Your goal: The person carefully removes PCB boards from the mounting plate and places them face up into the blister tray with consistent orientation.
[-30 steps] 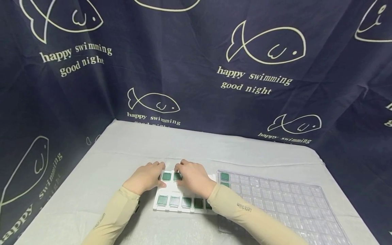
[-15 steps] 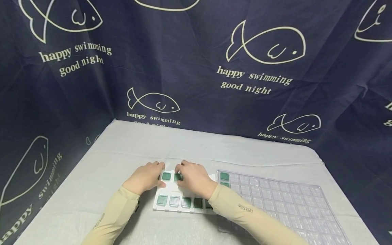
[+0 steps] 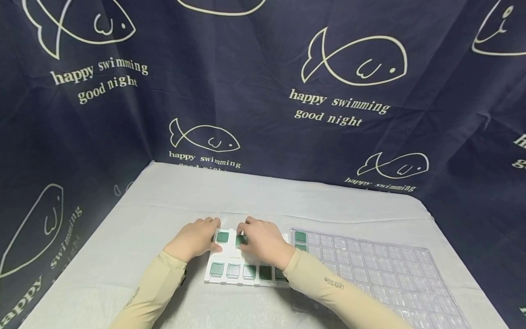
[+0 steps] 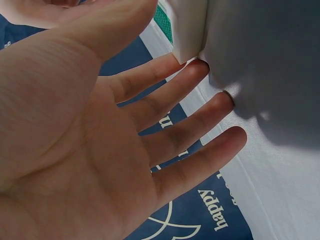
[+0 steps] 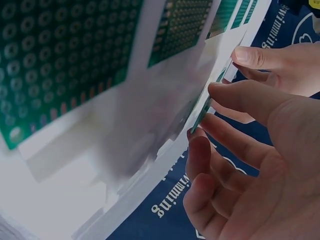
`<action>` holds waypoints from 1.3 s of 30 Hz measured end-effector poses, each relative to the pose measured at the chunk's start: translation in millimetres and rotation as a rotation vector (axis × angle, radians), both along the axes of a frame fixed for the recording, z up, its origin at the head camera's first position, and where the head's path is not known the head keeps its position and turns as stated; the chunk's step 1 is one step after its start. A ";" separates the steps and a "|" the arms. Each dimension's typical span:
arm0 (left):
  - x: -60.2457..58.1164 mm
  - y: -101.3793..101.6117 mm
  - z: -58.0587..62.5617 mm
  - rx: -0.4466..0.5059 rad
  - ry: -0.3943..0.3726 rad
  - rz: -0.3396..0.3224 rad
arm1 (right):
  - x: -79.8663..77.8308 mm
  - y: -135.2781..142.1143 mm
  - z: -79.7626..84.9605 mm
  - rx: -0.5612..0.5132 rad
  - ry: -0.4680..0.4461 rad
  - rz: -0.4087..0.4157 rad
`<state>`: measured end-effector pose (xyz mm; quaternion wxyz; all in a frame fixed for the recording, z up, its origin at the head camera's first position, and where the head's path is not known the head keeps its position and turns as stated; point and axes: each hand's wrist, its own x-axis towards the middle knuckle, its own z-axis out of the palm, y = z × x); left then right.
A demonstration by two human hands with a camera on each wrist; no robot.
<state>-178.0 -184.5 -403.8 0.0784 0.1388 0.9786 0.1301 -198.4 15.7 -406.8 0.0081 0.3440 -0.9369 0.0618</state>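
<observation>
Right hand (image 3: pixel 265 240) pinches a green board (image 3: pixel 241 240) between thumb and fingers; thumb on 1 face, fingertips on the other, remaining fingers curled, seen in right wrist view. The board sits at the far row of the white tray (image 3: pixel 228 256), 2nd from the left, tilted against the tray; can't tell if it touches the slot. Left hand (image 3: pixel 196 237) is at the tray's left end, thumb near the edge, 4 fingers nearly straight and spread; in left wrist view the index fingertip touches the tray corner. Far-left board (image 3: pixel 223 236) lies flat in the tray just beside the left hand. Near row of 5 boards (image 3: pixel 249 272) lies in the tray; rightmost partly covered by the right sleeve (image 3: pixel 328 281), which is beige with dark lettering. Left sleeve (image 3: pixel 152 285) also beige. To the right of the white tray, a clear compartment tray (image 3: pixel 411 262) lies flat, its lower left part behind the right sleeve; 2 boards (image 3: pixel 301 236) show in its left column, at the far end. Both trays rest on the white cloth (image 3: pixel 246 192). Behind, dark blue curtain (image 3: pixel 263 91) with pale fish outlines and "happy swimming good night" print.
</observation>
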 end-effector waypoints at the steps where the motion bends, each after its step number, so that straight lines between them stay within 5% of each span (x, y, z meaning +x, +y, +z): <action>1: 0.0 0.0 -0.4 0.001 -0.001 0.000 | 0.4 0.7 -0.7 0.000 0.001 0.000; 39: 2.7 -0.5 2.0 0.005 0.006 -0.008 | 20.7 31.6 3.5 -0.055 -0.004 -0.012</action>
